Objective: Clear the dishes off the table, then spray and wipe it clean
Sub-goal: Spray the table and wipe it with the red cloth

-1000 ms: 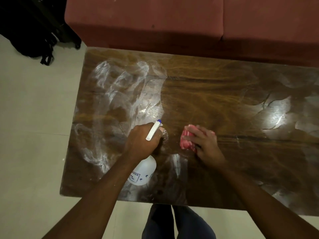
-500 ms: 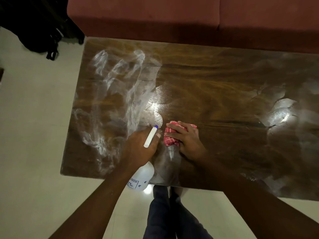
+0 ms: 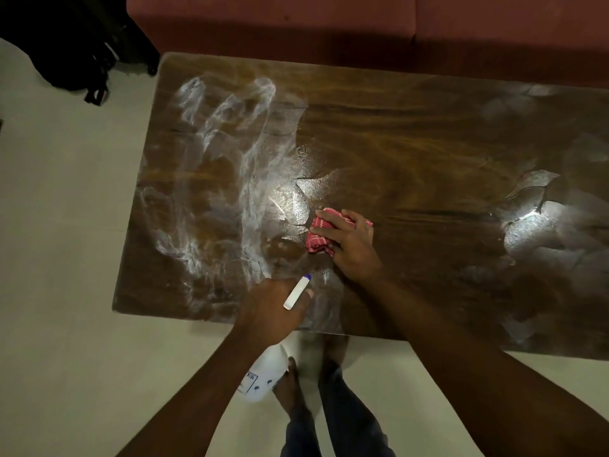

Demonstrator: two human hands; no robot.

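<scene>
A dark wooden table (image 3: 412,153) fills the view, with white wet smears over its left part and shiny wet patches at the right. My right hand (image 3: 349,244) presses a bunched red cloth (image 3: 318,234) flat on the table near the middle front. My left hand (image 3: 268,311) grips a white spray bottle (image 3: 263,374) by its neck at the front edge. The bottle's body hangs below the table edge, and its white trigger head with a blue tip (image 3: 296,291) points toward the cloth. No dishes are on the table.
A reddish-brown sofa (image 3: 329,24) runs along the table's far side. A black bag (image 3: 66,51) lies on the pale tiled floor at the far left. My legs and a bare foot (image 3: 293,387) stand at the table's front edge.
My right hand slid the red cloth left, then slightly away from me. My left hand with the bottle drew back toward the front edge, away from the cloth.
</scene>
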